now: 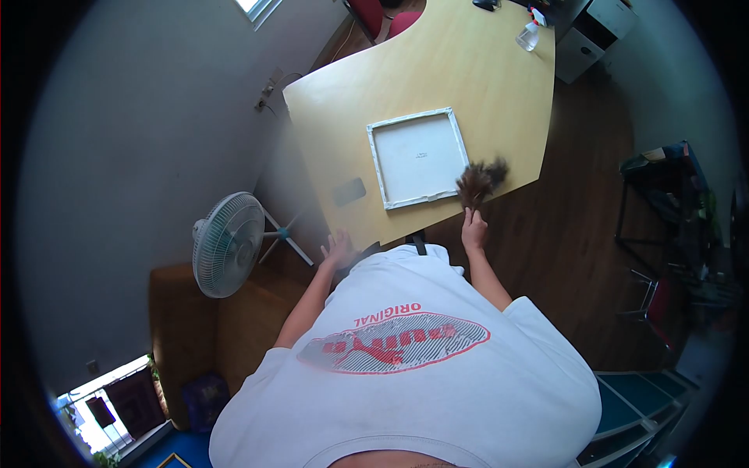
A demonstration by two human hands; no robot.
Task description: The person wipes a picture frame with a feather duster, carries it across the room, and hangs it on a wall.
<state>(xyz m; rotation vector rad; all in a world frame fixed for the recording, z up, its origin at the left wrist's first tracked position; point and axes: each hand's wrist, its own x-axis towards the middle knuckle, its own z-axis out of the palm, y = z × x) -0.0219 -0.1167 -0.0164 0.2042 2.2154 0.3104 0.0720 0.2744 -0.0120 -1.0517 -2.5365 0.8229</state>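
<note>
My right hand is closed around the handle end of a brown feather duster. Its feathers, a little blurred, lie over the lower right corner of a white stretched canvas. The canvas rests back side up on the desk, so its wooden-edged frame and a small printed mark show. My left hand is at the desk's near left edge with its fingers spread, holding nothing. Whether its fingertips press on the desk top is hard to make out.
The light wooden desk has a curved outline and a grey inset plate. A spray bottle stands at its far right. A standing fan and a brown sofa are on my left. Shelves stand at lower right.
</note>
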